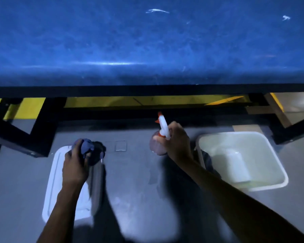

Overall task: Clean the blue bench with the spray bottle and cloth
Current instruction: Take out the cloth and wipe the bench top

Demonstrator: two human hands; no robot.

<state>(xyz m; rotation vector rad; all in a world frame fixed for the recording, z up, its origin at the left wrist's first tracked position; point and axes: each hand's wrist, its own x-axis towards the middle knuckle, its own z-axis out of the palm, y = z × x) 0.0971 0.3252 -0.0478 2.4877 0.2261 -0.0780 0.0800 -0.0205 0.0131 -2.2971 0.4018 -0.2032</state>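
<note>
The blue bench (147, 41) fills the upper half of the view, its padded top scuffed with pale marks, on a black metal frame. Below its front edge, over the grey floor, my right hand (178, 142) grips a clear spray bottle (161, 135) with a white head and red nozzle pointing up toward the bench. My left hand (75, 163) is closed around a bunched blue cloth (85, 146), held above a white lid.
A white tub (270, 148) stands on the floor at the right with a pale object inside. A white lid (54, 181) lies flat at the left under my left forearm. Black frame legs (40, 130) slope down on both sides; yellow floor markings show beneath the bench.
</note>
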